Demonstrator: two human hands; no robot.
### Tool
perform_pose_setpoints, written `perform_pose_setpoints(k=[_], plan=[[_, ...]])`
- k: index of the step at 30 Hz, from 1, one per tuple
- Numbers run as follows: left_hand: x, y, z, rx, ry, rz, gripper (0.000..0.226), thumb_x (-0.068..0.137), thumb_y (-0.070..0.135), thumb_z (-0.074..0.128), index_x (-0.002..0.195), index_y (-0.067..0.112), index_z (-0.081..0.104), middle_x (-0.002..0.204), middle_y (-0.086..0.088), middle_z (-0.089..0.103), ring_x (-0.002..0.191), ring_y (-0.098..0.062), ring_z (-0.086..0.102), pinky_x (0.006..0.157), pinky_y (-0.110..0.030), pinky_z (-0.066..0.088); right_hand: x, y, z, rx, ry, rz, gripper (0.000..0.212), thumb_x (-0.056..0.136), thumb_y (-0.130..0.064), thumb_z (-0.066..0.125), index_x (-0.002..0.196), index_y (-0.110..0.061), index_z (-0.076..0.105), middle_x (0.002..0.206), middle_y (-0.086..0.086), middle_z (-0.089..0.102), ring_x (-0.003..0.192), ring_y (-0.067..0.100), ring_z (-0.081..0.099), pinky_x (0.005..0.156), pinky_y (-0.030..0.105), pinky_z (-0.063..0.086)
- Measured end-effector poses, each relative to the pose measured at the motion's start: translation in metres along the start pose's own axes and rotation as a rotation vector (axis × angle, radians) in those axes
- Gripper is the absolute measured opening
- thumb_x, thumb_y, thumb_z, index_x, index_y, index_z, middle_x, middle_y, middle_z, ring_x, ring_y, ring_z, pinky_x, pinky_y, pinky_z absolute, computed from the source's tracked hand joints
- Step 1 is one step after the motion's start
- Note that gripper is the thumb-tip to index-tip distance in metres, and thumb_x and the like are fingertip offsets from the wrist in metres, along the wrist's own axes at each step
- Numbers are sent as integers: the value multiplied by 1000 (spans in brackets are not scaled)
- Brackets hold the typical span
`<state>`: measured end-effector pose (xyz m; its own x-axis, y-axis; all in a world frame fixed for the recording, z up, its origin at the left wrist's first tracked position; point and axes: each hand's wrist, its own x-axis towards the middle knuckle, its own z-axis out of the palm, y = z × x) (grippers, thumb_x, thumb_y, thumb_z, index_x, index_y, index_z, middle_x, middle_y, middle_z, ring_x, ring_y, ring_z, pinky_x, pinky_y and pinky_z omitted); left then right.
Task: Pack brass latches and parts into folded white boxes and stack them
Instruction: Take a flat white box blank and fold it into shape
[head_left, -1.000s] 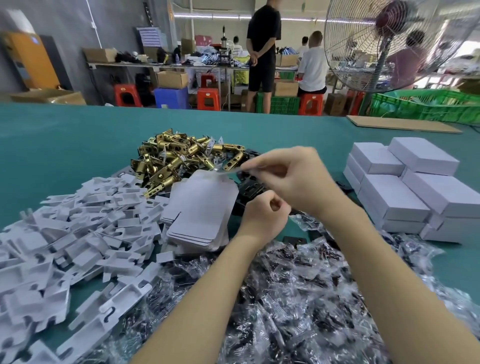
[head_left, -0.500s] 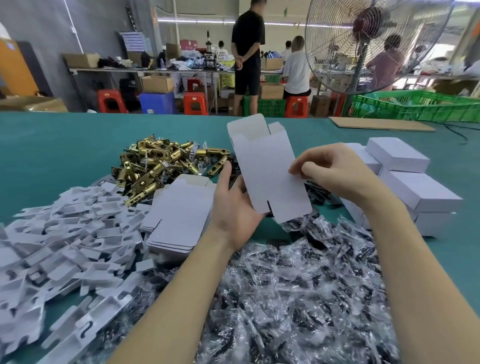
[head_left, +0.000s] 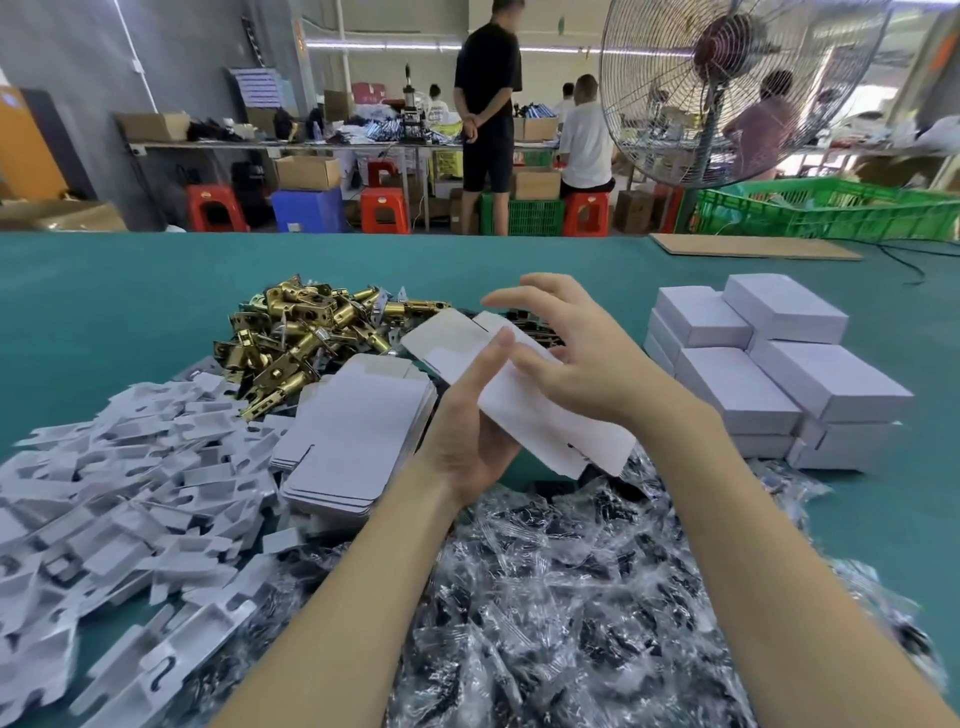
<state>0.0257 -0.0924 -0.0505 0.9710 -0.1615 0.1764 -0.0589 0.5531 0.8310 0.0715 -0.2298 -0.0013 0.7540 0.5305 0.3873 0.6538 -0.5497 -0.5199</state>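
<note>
A flat white box blank lies tilted between my hands above the table. My left hand grips its near left side from below, thumb along its top. My right hand presses on its right part with fingers spread. A heap of brass latches lies behind to the left. A pile of flat box blanks sits just left of my left hand. Closed white boxes are stacked at the right. Small clear bags of dark parts cover the near table.
White cardboard inserts are heaped at the near left on the teal table. A standing fan, green crates and a brown board lie beyond the far edge. People stand and sit at benches behind.
A blank was lifted from the pile and held upright in both hands. Now it is tipped down towards flat, my right hand spreading over it.
</note>
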Motion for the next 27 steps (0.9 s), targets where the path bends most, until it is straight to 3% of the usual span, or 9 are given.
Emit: perform_pose_setpoints(k=[3, 5, 11, 14, 18, 20, 23, 25, 27], plan=[[-2, 2, 4, 13, -27, -7, 45, 95, 45, 59, 127, 15, 69, 123, -15, 68, 117, -29, 64, 96, -40, 53, -1, 1, -1, -30, -54, -21, 26, 99, -41, 53, 123, -46, 60, 147, -6, 41, 141, 10, 36, 108, 32, 33], [-3, 4, 6, 34, -59, -12, 54, 98, 42, 55, 137, 4, 58, 129, -20, 64, 123, -32, 60, 100, -41, 50, -1, 1, -1, -26, -31, -41, 19, 96, -42, 55, 112, -38, 63, 132, -7, 50, 126, 9, 47, 105, 30, 37], [-6, 8, 8, 140, -57, -83, 42, 81, 48, 74, 112, 21, 76, 109, -10, 74, 101, -24, 71, 77, -33, 59, -1, -7, -4, 7, 97, -101, 19, 95, -37, 67, 89, -23, 55, 95, -8, 57, 89, -1, 52, 75, 10, 35], [-7, 13, 12, 169, -89, -67, 68, 67, 57, 85, 118, 15, 71, 109, -8, 75, 102, -21, 72, 77, -29, 59, -6, -15, -12, 102, 126, -113, 26, 94, -35, 68, 83, -14, 58, 92, 0, 60, 79, -2, 51, 70, 10, 34], [-5, 18, 22, 244, -120, 2, 94, 60, 65, 86, 132, 11, 57, 116, -11, 70, 110, -28, 67, 86, -35, 59, -12, -30, -26, 381, 128, -76, 38, 88, -43, 66, 66, -14, 54, 104, 16, 61, 98, 27, 60, 76, 30, 42], [-2, 19, 28, 263, -118, 71, 85, 60, 63, 88, 126, 18, 61, 117, -14, 69, 109, -31, 67, 88, -41, 59, -14, -33, -32, 453, 113, -72, 44, 89, -41, 68, 64, -10, 51, 111, 16, 64, 99, 23, 64, 75, 30, 45], [3, 22, 30, 267, -22, 184, 79, 58, 63, 88, 120, 19, 65, 112, -16, 69, 98, -30, 70, 86, -48, 60, -14, -32, -38, 519, 84, -30, 36, 97, -38, 62, 77, -9, 58, 121, 7, 69, 97, 22, 67, 73, 43, 52], [6, 25, 28, 272, 90, 225, 97, 52, 69, 87, 125, 10, 62, 110, -20, 70, 92, -31, 71, 82, -47, 61, -14, -27, -40, 616, 21, 32, 25, 99, -40, 60, 108, -17, 63, 125, 12, 68, 98, 25, 68, 83, 44, 55], [8, 26, 25, 278, 199, 242, 112, 43, 75, 88, 127, 6, 60, 113, -24, 70, 96, -36, 71, 87, -53, 59, -13, -19, -43, 665, -85, 108, 52, 93, -48, 66, 139, -30, 51, 126, -3, 71, 110, 15, 70, 95, 37, 57]])
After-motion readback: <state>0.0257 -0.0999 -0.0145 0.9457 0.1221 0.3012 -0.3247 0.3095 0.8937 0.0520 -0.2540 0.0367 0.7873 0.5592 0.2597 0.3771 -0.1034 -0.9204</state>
